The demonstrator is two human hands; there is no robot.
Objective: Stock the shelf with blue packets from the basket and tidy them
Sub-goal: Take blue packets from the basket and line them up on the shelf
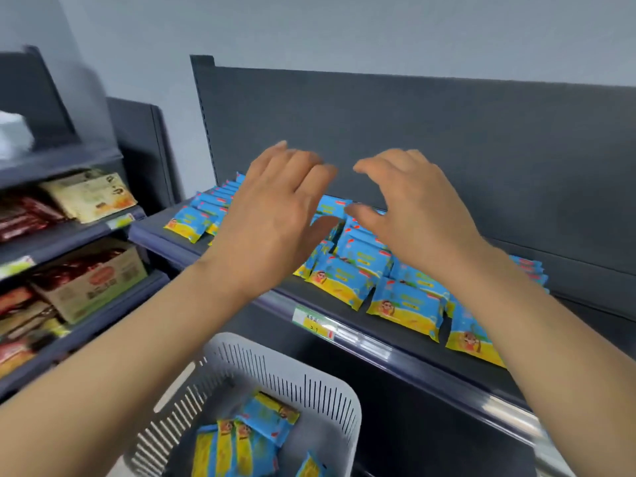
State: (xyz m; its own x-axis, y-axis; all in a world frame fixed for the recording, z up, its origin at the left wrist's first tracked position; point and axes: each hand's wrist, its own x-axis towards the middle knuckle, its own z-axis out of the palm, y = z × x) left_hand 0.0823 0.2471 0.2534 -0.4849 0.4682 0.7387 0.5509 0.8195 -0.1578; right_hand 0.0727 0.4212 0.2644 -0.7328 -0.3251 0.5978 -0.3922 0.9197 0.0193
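Rows of blue-and-yellow packets lie on the dark shelf. Both my hands hover above the middle rows, palms down. My left hand has its fingers spread and loose, holding nothing. My right hand has its fingers bent downward over the packets with nothing in its grasp. Whether the fingertips touch the packets is hidden. Below the shelf stands a white slotted basket with several more blue packets inside.
A price tag sits on the shelf's front rail. To the left, another shelving unit holds cardboard boxes and red packs. A dark back panel rises behind the shelf.
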